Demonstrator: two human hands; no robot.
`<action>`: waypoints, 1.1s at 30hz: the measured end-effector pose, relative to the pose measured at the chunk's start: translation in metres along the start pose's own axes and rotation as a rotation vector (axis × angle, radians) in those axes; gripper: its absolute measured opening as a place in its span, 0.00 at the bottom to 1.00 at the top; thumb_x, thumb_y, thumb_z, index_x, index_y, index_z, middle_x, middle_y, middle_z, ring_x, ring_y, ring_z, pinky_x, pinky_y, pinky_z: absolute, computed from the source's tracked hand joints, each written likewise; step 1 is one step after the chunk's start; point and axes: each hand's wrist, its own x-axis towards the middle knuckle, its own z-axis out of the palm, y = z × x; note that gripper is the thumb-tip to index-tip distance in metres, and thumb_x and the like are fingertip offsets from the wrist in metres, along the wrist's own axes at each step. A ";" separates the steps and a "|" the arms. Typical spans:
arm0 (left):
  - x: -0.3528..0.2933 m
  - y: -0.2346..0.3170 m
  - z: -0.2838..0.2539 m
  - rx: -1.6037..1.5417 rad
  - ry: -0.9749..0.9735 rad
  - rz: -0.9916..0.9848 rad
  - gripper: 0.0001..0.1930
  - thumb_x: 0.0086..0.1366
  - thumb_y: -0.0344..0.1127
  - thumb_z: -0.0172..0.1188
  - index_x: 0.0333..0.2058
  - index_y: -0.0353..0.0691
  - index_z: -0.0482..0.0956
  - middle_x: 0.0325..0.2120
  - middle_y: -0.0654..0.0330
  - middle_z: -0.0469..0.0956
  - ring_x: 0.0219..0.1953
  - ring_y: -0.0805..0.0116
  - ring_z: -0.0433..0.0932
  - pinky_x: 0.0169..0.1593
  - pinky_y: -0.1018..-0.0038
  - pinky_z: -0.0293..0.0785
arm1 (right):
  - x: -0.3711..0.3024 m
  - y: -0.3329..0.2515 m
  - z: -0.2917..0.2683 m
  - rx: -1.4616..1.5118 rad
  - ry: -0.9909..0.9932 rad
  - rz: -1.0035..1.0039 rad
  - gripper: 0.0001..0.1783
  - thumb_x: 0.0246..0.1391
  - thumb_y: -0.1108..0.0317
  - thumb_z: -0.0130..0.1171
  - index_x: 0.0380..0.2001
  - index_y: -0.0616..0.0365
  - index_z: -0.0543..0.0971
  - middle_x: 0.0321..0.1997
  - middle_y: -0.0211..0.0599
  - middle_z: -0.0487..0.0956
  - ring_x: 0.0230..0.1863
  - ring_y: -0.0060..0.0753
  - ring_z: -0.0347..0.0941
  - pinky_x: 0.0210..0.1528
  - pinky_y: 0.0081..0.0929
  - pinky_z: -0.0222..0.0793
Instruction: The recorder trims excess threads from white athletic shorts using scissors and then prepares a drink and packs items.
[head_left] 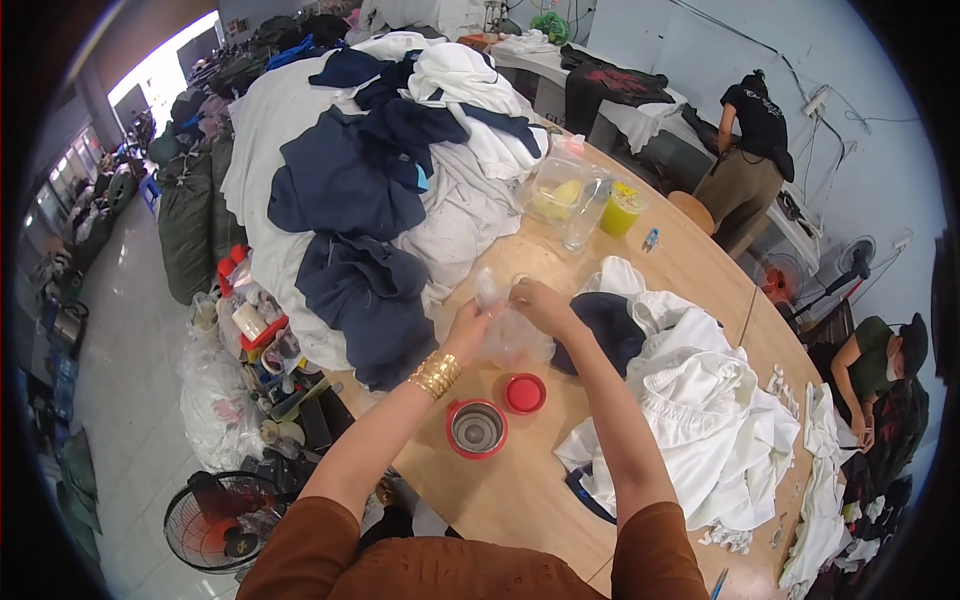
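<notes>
Over the wooden table, a clear plastic bag (517, 343) hangs between my two hands. My left hand (470, 328), with a gold bracelet at the wrist, is closed on the bag's gathered upper part. On the other side my right hand (545, 306) pinches it near the top; its fingertips are partly hidden. Whitish contents inside the bag are too unclear to name. Just below stands a red-rimmed steel thermos (478, 430), uncovered, its metal inside showing. Beside it, to the right, sits a red round lid (524, 393).
Navy cloth (350, 180) and white cloth heap up at the far left of the table (530, 470). White garments (710, 400) lie to the right. Beyond my hands stand a clear glass (585, 215) and a green-yellow cup (622, 210). A floor fan (225, 520) is lower left; two people work at right.
</notes>
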 end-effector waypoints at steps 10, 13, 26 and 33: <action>-0.019 0.018 -0.058 0.756 -0.004 0.146 0.13 0.49 0.25 0.57 0.36 0.41 0.77 0.29 0.60 0.72 0.33 0.73 0.71 0.36 0.76 0.68 | -0.045 0.022 -0.021 -0.123 0.162 0.072 0.07 0.48 0.70 0.53 0.32 0.55 0.77 0.45 0.33 0.75 0.42 0.39 0.70 0.43 0.31 0.64; -0.033 0.014 -0.058 0.991 0.043 0.414 0.14 0.47 0.27 0.59 0.36 0.42 0.77 0.34 0.59 0.71 0.38 0.65 0.69 0.41 0.73 0.66 | -0.049 0.011 -0.018 -0.005 0.182 0.037 0.10 0.47 0.63 0.55 0.33 0.53 0.78 0.45 0.31 0.75 0.44 0.37 0.66 0.47 0.31 0.60; -0.050 0.029 -0.036 0.558 0.099 0.626 0.16 0.46 0.22 0.53 0.36 0.41 0.76 0.44 0.59 0.69 0.32 0.61 0.70 0.39 0.72 0.68 | -0.075 -0.032 -0.035 0.500 -0.013 0.175 0.10 0.41 0.60 0.63 0.22 0.53 0.79 0.31 0.26 0.75 0.41 0.29 0.60 0.47 0.28 0.52; -0.051 0.025 -0.059 1.128 -0.233 0.712 0.17 0.38 0.17 0.48 0.30 0.39 0.76 0.45 0.57 0.69 0.30 0.63 0.67 0.38 0.74 0.67 | -0.096 -0.025 -0.020 0.496 0.165 0.273 0.11 0.43 0.58 0.62 0.26 0.53 0.80 0.26 0.29 0.73 0.33 0.31 0.62 0.42 0.27 0.56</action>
